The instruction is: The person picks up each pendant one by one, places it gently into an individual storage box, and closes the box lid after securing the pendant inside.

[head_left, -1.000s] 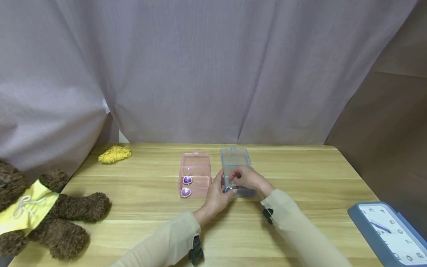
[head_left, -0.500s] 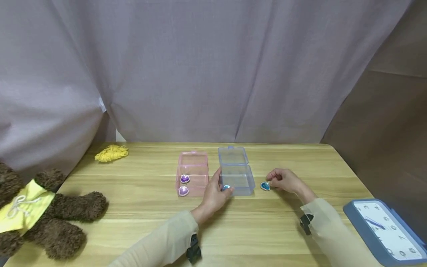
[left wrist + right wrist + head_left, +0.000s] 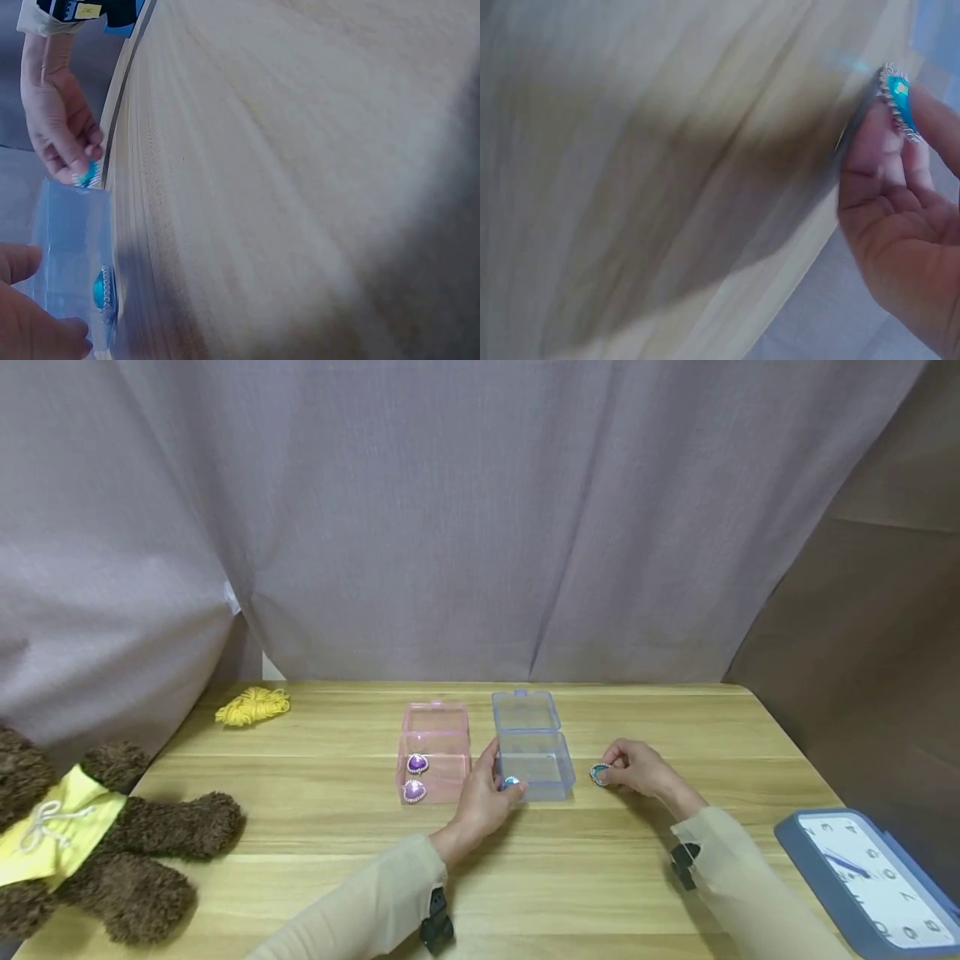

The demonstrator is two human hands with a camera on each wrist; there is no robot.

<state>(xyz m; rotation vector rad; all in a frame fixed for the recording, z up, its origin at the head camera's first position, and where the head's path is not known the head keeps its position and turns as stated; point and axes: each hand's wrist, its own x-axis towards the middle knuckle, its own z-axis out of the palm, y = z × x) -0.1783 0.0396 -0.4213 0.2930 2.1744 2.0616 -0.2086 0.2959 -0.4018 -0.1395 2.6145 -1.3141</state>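
Head view shows the right hand point(image 3: 637, 768) pinching a blue gem point(image 3: 599, 773) just right of the blue box point(image 3: 534, 766) in the middle, while the left hand point(image 3: 483, 797) curls round the box's front corner, so dropping it in looks next.

Beige sleeves point(image 3: 375, 902), seemingly black wrist-straps point(image 3: 435, 927).

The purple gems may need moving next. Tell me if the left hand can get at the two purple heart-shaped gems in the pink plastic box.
Probably yes. The left hand rests at the clear blue plastic box, right beside the pink plastic box, whose lid lies open. The two purple heart-shaped gems lie uncovered, with nothing between.
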